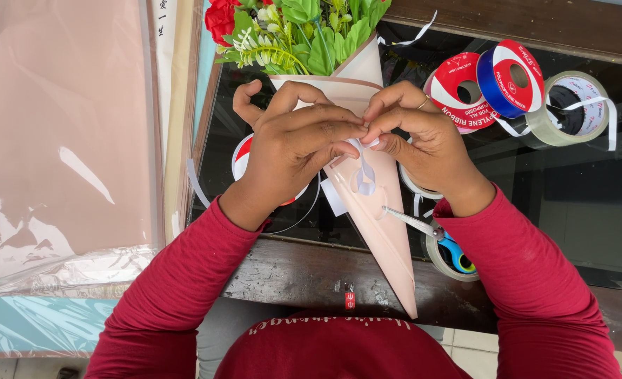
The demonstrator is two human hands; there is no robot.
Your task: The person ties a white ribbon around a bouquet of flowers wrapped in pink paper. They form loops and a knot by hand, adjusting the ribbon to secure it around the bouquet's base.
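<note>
Pale pink paper cone (381, 210) of red and green flowers, lying centre on the dark glass table (570, 203), tip over the near edge; left hand (293, 144) and right hand (423, 137) both pinched on white ribbon (363, 172); scissors (430, 231) and ribbon spools (493, 81) crowding right, paper sheets (58, 140) left.

Flower heads (293, 28) cut off by top edge; scissors (437, 238) half hidden under right sleeve (528, 281); ribbon roll (244, 158) mostly covered by left hand (293, 151).

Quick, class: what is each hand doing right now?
Left hand: closed, pinching the white ribbon on the pink paper cone.
Right hand: closed, pinching the same ribbon.
</note>
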